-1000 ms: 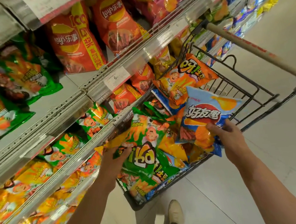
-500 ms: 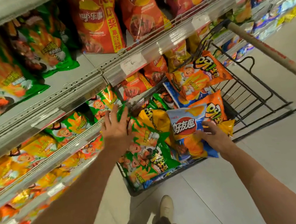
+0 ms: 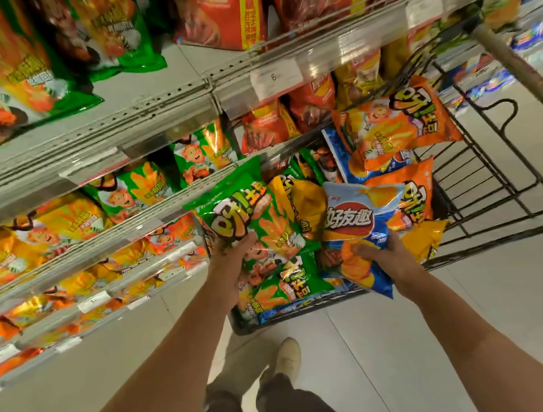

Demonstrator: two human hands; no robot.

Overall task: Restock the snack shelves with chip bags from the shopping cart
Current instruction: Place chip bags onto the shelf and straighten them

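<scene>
My left hand (image 3: pixel 232 262) grips a green chip bag (image 3: pixel 247 216) by its lower part and holds it upright above the near end of the black wire shopping cart (image 3: pixel 490 197). My right hand (image 3: pixel 382 255) grips a light blue chip bag (image 3: pixel 355 226) with a red logo, held over the cart. More bags lie in the cart: an orange bag (image 3: pixel 398 127) at the far end, another orange bag (image 3: pixel 410 198), a yellow bag (image 3: pixel 307 201) and a green bag (image 3: pixel 287 286) near the front.
Snack shelves (image 3: pixel 146 108) run along the left, packed with green, yellow, orange and red bags. A price tag (image 3: pixel 275 77) hangs on the shelf rail. The cart's handle (image 3: pixel 521 69) slants at the right. Pale floor tiles (image 3: pixel 482 299) lie below, and my shoe (image 3: pixel 286 356) stands behind the cart.
My left hand, which hovered open over the cart, now grips a green bag and has raised it. My right hand keeps its hold on the blue bag. The view has tilted down.
</scene>
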